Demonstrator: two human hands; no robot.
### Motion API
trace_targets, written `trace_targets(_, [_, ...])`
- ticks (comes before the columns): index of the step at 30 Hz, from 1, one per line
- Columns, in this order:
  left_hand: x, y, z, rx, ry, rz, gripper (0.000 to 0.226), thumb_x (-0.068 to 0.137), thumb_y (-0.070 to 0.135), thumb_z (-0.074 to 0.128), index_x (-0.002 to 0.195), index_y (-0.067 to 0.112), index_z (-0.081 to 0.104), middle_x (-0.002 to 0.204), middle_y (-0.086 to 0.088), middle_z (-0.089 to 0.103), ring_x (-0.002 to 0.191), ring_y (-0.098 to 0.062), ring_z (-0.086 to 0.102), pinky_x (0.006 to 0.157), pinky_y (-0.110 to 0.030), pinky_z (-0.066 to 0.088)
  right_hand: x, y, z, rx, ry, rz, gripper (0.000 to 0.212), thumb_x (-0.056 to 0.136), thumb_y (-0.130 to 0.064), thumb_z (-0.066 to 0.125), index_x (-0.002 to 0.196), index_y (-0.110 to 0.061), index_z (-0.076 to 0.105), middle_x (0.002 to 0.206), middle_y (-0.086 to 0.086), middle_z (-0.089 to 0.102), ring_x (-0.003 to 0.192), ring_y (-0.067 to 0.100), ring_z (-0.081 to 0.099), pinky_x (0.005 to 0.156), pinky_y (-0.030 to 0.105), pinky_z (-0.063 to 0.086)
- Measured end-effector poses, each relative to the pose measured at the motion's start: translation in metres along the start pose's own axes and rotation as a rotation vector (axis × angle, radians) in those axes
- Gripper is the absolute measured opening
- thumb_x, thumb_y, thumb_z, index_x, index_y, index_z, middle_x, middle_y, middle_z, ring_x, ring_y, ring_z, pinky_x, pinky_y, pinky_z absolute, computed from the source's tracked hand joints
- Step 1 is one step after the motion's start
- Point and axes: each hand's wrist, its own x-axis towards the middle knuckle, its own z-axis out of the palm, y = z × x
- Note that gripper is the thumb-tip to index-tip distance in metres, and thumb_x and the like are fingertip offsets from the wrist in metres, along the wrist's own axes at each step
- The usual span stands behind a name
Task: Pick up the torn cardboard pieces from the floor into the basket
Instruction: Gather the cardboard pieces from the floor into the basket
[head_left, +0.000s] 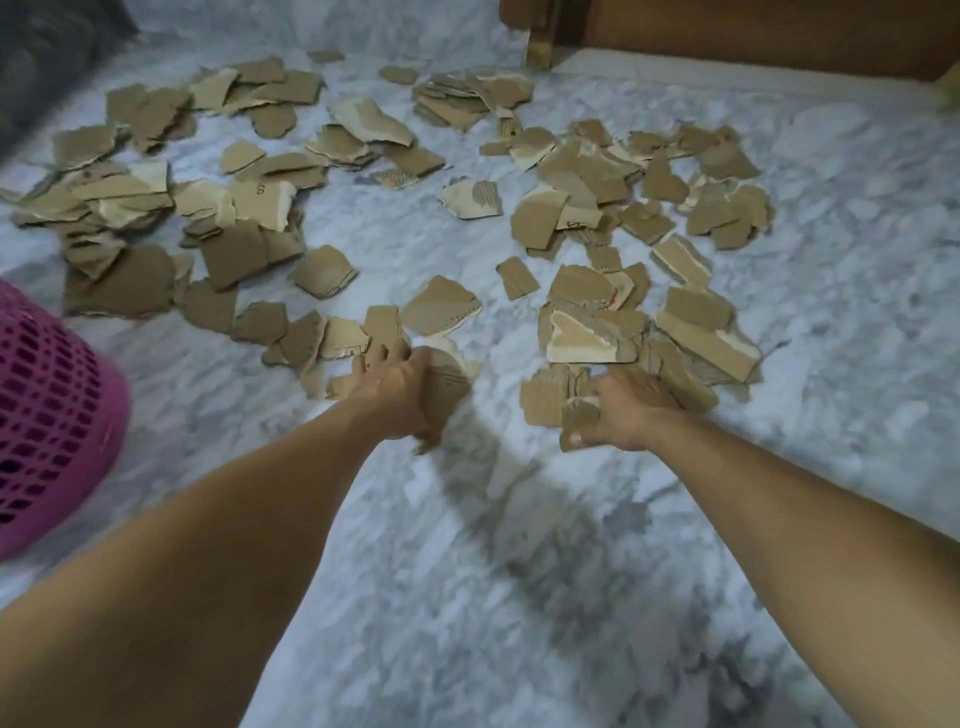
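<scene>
At frame's left edge the basket (52, 415) is cut off; both hands' grips clutch blurred cardboard pieces (550, 400).

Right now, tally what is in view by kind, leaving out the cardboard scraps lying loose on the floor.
Pink basket: 1
Hands: 2, the left hand and the right hand, each gripping cardboard pieces
Wooden furniture: 1
Total: 4
</scene>
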Motion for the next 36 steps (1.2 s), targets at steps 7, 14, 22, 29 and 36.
trace_targets(7, [0.016, -0.010, 0.000, 0.024, -0.015, -0.058, 0.091, 0.054, 0.049, 0.084, 0.125, 0.016, 0.038, 0.125, -0.009, 0.036, 0.114, -0.028, 0.033, 0.096, -0.041, 0.032, 0.030, -0.035, 0.004, 0.133, 0.071, -0.063, 0.071, 0.078, -0.046, 0.076, 0.138, -0.020, 0.047, 0.142, 0.006, 0.034, 0.131, 0.031, 0.034, 0.101, 0.038, 0.033])
trace_targets(14, [0.022, -0.015, 0.000, -0.002, -0.012, -0.042, 0.100, 0.052, 0.049, 0.085, 0.130, 0.017, 0.032, 0.124, -0.006, 0.037, 0.114, -0.025, 0.035, 0.094, -0.038, 0.032, 0.040, -0.057, 0.001, 0.339, 0.080, 0.039, 0.068, 0.075, -0.022, 0.080, 0.128, -0.017, 0.039, 0.126, 0.006, 0.055, 0.109, 0.032, 0.058, 0.083, 0.041, 0.050])
trace_targets(22, [0.024, -0.031, 0.003, 0.073, 0.153, -0.105, 0.105, 0.037, 0.067, 0.080, 0.122, 0.019, 0.040, 0.119, -0.007, 0.032, 0.109, -0.026, 0.032, 0.098, -0.040, 0.029, 0.057, -0.049, 0.000, 0.155, 0.253, 0.161, 0.061, 0.082, -0.044, 0.068, 0.133, -0.020, 0.046, 0.138, 0.011, 0.040, 0.131, 0.034, 0.029, 0.096, 0.044, 0.031])
trace_targets(29, [0.023, -0.079, -0.005, -0.352, 0.066, -0.521, 0.160, 0.023, 0.078, 0.077, 0.148, 0.033, -0.012, 0.150, -0.009, -0.038, 0.140, -0.041, -0.027, 0.106, -0.064, -0.011, 0.069, 0.001, -0.016, 0.470, 0.128, 0.480, 0.146, 0.045, -0.079, 0.078, 0.154, -0.031, -0.006, 0.161, 0.010, -0.015, 0.146, 0.046, -0.009, 0.110, 0.070, 0.016])
trace_targets(36, [0.033, -0.078, -0.007, -0.493, 0.052, -0.533, 0.102, 0.041, 0.059, 0.087, 0.124, 0.031, 0.033, 0.148, -0.017, 0.019, 0.127, -0.038, 0.025, 0.103, -0.051, 0.028, 0.076, -0.026, -0.014, 0.279, 0.076, 0.296, 0.128, 0.040, -0.085, 0.072, 0.148, -0.039, 0.020, 0.155, 0.009, 0.025, 0.141, 0.043, 0.021, 0.104, 0.065, 0.031])
